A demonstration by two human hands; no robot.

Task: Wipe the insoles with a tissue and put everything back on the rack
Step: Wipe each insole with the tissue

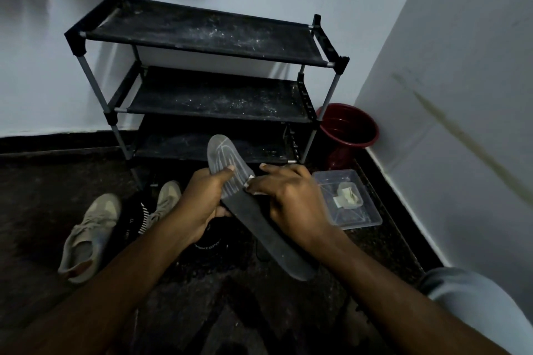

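Grip: left hand (199, 199) clasps the insole (259, 216) near its pale heel; right hand (288, 196) pinches a tissue (250, 181) against it.
Left: beige sneakers (89, 233) on the floor.
Centre: insole held before the black shoe rack (202, 34).
Right: clear plastic container (349, 202), red bucket (349, 130).

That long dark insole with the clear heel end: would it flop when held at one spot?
The long dark insole probably bends only a little: the left hand grips it near the middle and both ends stay nearly straight. It looks thin, so likely light. The clear heel end looks glossy, perhaps slippery.
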